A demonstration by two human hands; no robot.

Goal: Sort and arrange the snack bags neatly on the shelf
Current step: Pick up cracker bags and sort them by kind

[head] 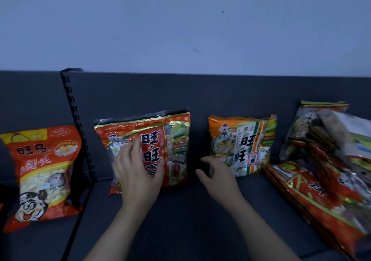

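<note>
A red snack bag (172, 140) stands upright against the dark back panel at the middle of the shelf (180, 210). My left hand (136, 170) lies against its front with fingers spread. To its right stands an orange and white snack bag (247, 146). My right hand (218, 176) hovers at that bag's lower left corner with loosely curved fingers, holding nothing. A red bag with a cartoon face (44, 176) stands in the bay to the left. A pile of several bags (325, 160) lies at the right, some flat, some leaning.
A black slotted upright (75, 124) divides the left bay from this one. A pale wall (180, 29) rises above the shelf's back panel. Bare dark shelf surface lies in front of the two middle bags.
</note>
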